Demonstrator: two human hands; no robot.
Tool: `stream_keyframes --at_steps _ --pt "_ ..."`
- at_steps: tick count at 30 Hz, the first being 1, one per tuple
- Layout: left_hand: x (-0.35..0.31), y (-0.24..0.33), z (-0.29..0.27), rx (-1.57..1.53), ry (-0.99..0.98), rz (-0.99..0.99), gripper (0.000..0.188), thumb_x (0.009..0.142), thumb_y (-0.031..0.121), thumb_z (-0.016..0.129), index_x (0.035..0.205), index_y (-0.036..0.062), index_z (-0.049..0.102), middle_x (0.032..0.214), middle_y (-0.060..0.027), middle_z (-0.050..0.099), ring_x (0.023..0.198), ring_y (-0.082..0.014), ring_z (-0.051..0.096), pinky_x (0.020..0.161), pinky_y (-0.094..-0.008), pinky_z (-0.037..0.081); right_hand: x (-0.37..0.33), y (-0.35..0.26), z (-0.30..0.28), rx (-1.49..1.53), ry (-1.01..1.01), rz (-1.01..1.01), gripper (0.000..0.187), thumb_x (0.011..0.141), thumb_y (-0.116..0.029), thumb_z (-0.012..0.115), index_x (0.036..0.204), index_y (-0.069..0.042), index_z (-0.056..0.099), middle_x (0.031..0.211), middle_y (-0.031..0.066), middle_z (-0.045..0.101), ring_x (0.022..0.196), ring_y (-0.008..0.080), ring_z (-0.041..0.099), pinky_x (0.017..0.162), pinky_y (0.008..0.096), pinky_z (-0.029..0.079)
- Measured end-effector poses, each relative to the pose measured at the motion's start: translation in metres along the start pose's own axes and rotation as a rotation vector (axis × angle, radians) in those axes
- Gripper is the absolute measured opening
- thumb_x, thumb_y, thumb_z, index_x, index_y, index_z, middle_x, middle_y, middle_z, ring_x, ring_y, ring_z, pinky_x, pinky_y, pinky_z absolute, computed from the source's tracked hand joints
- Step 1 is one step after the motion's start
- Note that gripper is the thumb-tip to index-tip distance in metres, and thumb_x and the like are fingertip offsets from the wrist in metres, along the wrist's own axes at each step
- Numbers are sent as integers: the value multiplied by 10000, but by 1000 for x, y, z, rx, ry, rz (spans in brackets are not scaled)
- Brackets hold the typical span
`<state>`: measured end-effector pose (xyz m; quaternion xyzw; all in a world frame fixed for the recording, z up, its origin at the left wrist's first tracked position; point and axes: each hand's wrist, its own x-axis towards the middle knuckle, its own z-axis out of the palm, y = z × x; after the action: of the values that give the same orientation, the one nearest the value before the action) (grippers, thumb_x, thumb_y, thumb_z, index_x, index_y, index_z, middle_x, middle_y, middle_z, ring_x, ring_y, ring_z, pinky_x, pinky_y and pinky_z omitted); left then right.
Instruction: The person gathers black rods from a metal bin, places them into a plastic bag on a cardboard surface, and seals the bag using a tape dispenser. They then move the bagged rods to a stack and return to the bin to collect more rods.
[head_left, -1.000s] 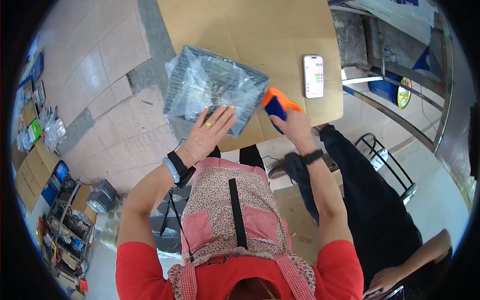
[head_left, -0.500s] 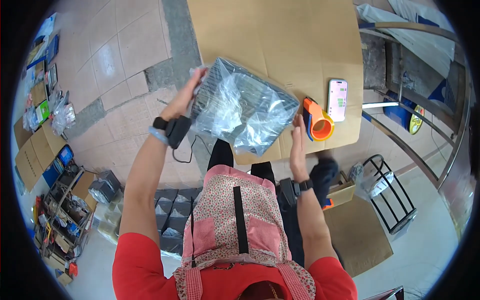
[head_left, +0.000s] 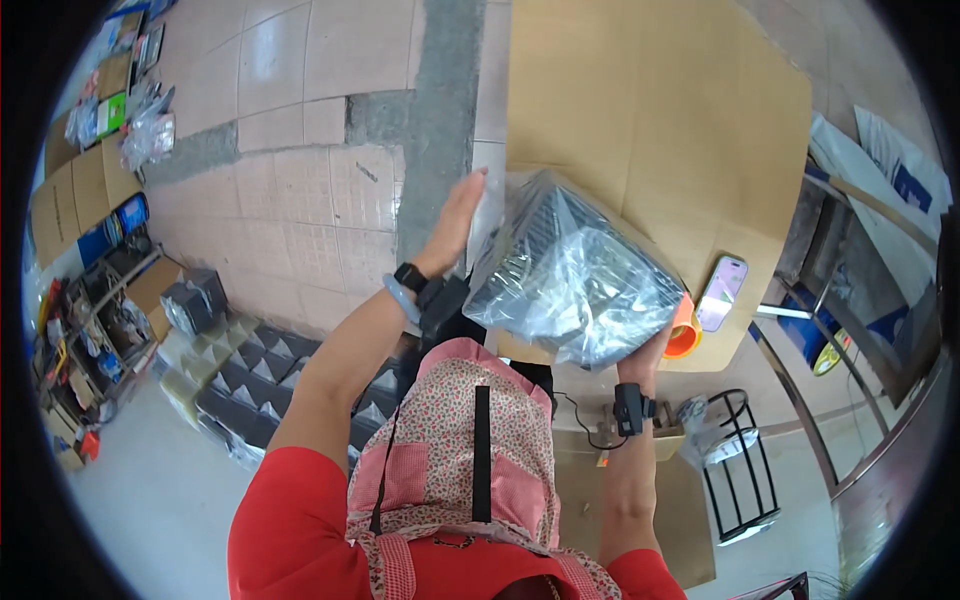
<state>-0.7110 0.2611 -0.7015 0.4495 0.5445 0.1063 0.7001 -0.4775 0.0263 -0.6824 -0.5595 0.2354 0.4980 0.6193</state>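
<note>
A dark grey, box-shaped, ribbed block in a clear plastic bag [head_left: 580, 280] stands at the near edge of the cardboard-covered table [head_left: 660, 110]. My left hand [head_left: 458, 222] is beside the bag's left side, fingers stretched out and holding nothing. At the near right corner of the bag my right hand [head_left: 652, 352] grips it, part of the fingers hidden behind the plastic. An orange tape dispenser [head_left: 684, 332] sits just beyond that hand, partly covered by the bag. To its right lies a phone [head_left: 722, 292] with a lit screen.
Several grey bagged blocks [head_left: 265, 370] sit on the floor at the left. Farther left are a cluttered shelf [head_left: 105, 320] and cardboard boxes [head_left: 85, 205]. A metal frame [head_left: 800, 400] stands at the right, near a black wire rack [head_left: 742, 465].
My view has swung to the left, so the table appears farther right. My left hand has come off the bagged block. The right hand has moved in against its near right corner.
</note>
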Motion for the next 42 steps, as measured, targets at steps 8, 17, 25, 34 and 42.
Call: stream_keyframes --at_steps 8,17,25,34,42 --pt "-10 -18 32 -272 -124 -242 683 906 524 330 1375 40 216 1386 -92 279 1268 -195 270 1050 -305 195 2 15 -62 -180 257 150 525 894 -482 387 1247 -94 404 1208 84 474 1051 244 504 885 399 433" --pt "-101 -8 21 -710 -155 -349 638 918 487 337 1368 48 230 1358 -81 306 1236 -178 303 1030 -304 248 -49 13 -69 -431 -111 288 505 904 -441 364 1260 -83 375 1165 110 505 1037 278 521 861 408 460" --pt "-279 -1 36 -1069 155 -302 568 921 461 359 1326 65 328 1271 -51 427 1151 -153 411 975 -301 339 -139 -14 -2 -483 -265 409 499 898 -461 359 1187 -70 470 1123 100 542 984 253 541 830 394 474" --pt "-429 -16 44 -979 478 -62 700 882 543 379 1355 42 256 1327 -79 365 1189 -184 371 981 -333 328 -172 1 15 -710 -637 620 490 899 -467 340 1158 -73 476 1100 102 540 971 244 536 832 383 462" --pt "-513 -47 -52 -1008 686 -47 883 825 620 409 1380 -6 126 1385 -158 269 1270 -241 268 1031 -356 257 -251 117 138 -979 -849 616 475 896 -475 332 1097 -78 501 1028 96 558 921 246 550 789 384 471"
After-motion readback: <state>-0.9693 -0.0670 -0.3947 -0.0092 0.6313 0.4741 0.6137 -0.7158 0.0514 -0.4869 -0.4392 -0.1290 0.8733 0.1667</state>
